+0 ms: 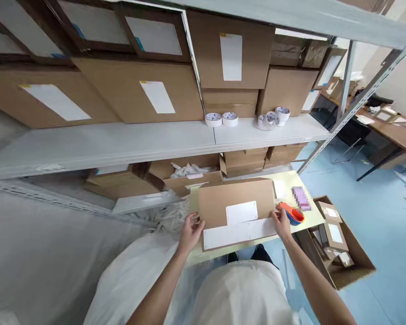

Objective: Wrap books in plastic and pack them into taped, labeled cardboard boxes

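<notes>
A flat brown cardboard box lies on a pale yellow table top in front of me. A white label sits on its top, and a white strip runs along its near edge. My left hand grips the left edge with curled fingers. At the right edge, my right hand holds the box with thumb and fingers. Just beyond the right hand lies a red and blue tape dispenser. A small white paper pad and a purple, blurred-out item are near it.
Behind the table stands a grey metal shelf with labelled cartons and several tape rolls. On the floor to the right is a large open carton holding smaller boxes. White plastic sheeting bulges at my left.
</notes>
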Action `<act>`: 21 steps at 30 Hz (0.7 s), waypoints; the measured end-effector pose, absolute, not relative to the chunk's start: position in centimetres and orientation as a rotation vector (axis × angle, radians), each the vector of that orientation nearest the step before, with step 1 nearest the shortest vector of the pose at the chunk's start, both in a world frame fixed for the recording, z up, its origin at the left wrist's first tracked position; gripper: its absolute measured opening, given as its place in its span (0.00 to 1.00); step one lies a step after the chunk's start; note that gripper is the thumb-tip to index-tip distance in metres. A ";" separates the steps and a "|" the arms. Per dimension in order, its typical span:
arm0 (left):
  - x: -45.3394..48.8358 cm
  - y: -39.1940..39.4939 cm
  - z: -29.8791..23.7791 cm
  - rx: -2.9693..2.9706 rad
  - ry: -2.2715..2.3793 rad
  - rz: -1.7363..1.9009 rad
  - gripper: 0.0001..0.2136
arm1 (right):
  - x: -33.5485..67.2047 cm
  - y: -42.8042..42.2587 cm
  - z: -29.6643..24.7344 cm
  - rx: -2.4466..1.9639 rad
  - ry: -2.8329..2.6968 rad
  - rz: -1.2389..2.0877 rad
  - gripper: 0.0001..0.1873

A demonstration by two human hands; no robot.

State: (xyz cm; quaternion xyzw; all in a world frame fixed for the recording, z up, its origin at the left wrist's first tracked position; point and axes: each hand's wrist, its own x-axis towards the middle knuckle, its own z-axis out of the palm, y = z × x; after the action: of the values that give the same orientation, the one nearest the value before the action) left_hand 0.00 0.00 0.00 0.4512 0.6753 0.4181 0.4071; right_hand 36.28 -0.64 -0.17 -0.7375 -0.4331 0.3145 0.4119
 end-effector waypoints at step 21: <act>-0.3 1.2 -1.8 1.399 2.112 0.832 0.25 | 36.6 1.4 -1.8 -1.856 -1.295 0.853 0.28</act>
State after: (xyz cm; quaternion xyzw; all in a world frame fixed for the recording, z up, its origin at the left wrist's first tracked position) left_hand -0.27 1.22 -1.82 0.5099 0.7698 0.3034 0.2355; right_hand 36.63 1.44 -1.81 -0.7178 -0.5009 0.3298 0.3538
